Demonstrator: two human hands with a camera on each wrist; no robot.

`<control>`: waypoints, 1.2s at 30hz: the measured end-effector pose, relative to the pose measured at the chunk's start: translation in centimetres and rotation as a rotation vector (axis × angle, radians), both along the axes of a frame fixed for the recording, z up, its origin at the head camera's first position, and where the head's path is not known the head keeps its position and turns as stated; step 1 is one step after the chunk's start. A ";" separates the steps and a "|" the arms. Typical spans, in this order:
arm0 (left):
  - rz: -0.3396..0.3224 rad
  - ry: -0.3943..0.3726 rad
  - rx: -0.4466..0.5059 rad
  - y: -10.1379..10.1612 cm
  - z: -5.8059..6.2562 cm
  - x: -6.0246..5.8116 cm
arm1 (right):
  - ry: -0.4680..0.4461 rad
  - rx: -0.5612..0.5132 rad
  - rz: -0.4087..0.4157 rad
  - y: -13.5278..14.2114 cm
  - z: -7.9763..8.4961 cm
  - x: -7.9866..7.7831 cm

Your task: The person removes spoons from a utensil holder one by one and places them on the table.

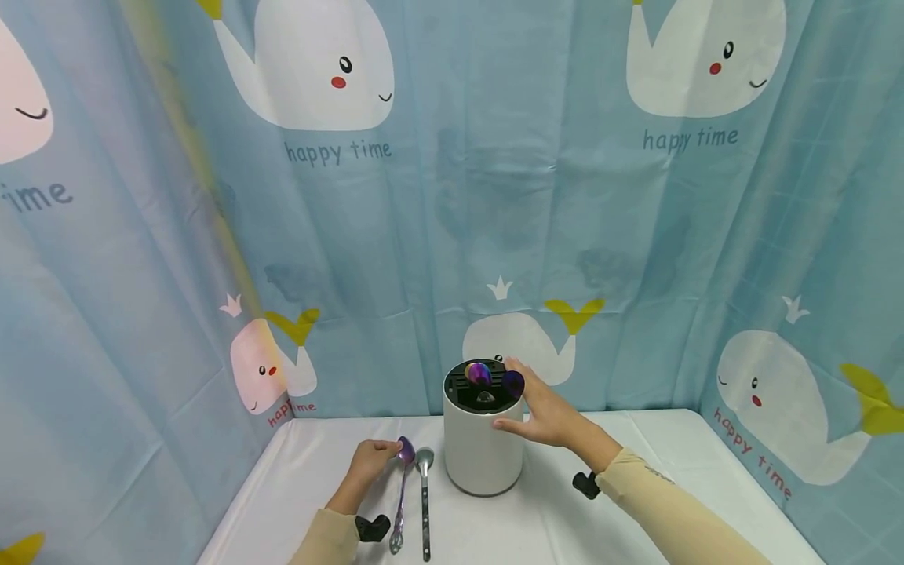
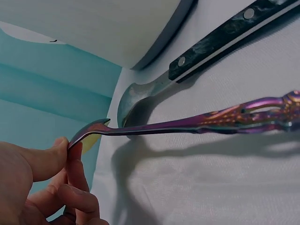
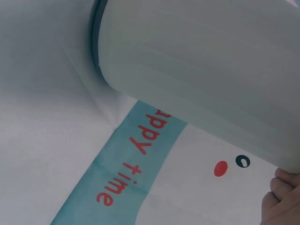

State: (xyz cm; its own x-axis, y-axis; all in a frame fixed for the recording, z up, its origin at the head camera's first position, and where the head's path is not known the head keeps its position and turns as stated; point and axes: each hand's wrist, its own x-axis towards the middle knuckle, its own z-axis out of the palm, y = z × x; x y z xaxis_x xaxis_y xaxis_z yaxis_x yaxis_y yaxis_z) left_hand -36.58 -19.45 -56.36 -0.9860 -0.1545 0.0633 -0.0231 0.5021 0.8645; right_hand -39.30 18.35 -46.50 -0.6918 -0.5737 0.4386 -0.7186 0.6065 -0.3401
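Observation:
My left hand point(image 1: 373, 463) pinches the bowl tip of a purple iridescent spoon point(image 2: 173, 125) between thumb and fingers. The spoon's ornate handle points toward me in the head view, its bowl end lifted above its shadow. Just right of it lies a spoon with a black riveted handle point(image 1: 425, 510). My right hand point(image 1: 547, 412) grips the upper right side of a white cylindrical utensil holder point(image 1: 480, 455), thumb in front, fingers near the back rim. Its black slotted top point(image 1: 486, 392) bears an iridescent spoon bowl point(image 1: 478, 373) and a dark purple one point(image 1: 513, 383).
The holder stands upright on a white-covered table point(image 1: 558, 502) near its back edge. Blue curtains point(image 1: 494, 220) with printed whales hang behind and on both sides. A black wrist-camera piece point(image 1: 373, 528) sticks out by the left sleeve, another point(image 1: 586, 485) by the right.

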 end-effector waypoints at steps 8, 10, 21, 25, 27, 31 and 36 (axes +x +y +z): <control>0.019 -0.036 -0.031 -0.1 -0.5 0.0 | 0.004 -0.005 0.009 -0.1 0.0 0.0; 0.019 -0.037 -0.041 0.0 -0.6 0.1 | -0.003 -0.008 0.009 -0.1 0.1 0.0; 0.030 -0.062 -0.045 0.0 -0.8 0.3 | -0.011 -0.005 0.004 -0.1 0.2 0.1; 0.035 -0.070 -0.093 -0.3 -0.6 0.5 | -0.008 -0.005 0.007 -0.1 0.3 0.1; 0.042 -0.068 -0.138 -0.4 -0.4 0.6 | -0.007 -0.008 0.007 -0.1 0.3 0.1; 0.061 -0.083 -0.184 -0.5 -0.1 0.8 | -0.005 -0.007 0.007 -0.1 0.3 0.2; 0.084 -0.109 -0.197 -0.7 -0.4 0.8 | -0.011 -0.009 0.008 -0.1 0.2 0.2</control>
